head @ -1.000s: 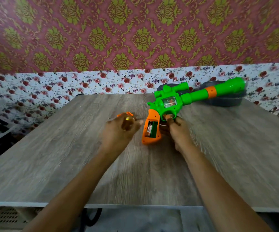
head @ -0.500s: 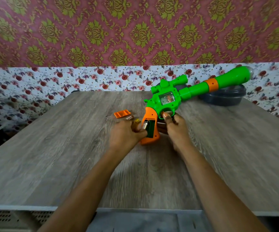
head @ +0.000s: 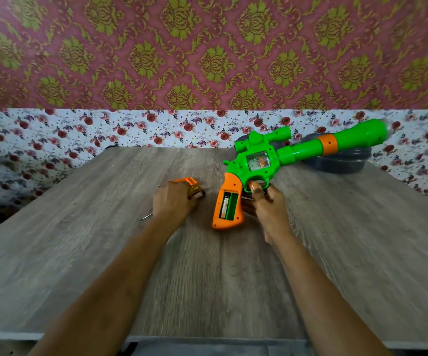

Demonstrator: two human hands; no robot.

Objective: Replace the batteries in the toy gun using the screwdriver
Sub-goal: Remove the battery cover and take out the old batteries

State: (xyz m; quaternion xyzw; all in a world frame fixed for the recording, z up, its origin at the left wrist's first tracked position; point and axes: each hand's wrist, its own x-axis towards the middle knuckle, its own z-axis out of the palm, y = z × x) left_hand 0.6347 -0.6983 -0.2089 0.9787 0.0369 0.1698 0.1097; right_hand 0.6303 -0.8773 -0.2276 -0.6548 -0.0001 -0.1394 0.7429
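Note:
The green toy gun (head: 259,160) with an orange grip is tilted up off the wooden table (head: 79,253), barrel pointing back right. My right hand (head: 268,206) grips it at the trigger guard, thumb on the trigger. The battery compartment (head: 227,208) in the grip is uncovered, and one battery lies in its left slot. My left hand (head: 174,199) is down on the table left of the gun, its fingertips pinching a yellowish battery (head: 197,191). The orange compartment cover (head: 186,181) lies just beyond that hand. The screwdriver's metal shaft (head: 146,217) pokes out from under my left wrist.
A dark grey round container (head: 336,163) stands at the back right of the table, under the gun's barrel. The wall with flowered paper runs along the table's far edge. A shelf edge shows at the far left.
My left hand has pulled away from the gun's grip, going left down to the table beside the orange cover, with a battery at its fingertips. The gun has tilted slightly in my right hand.

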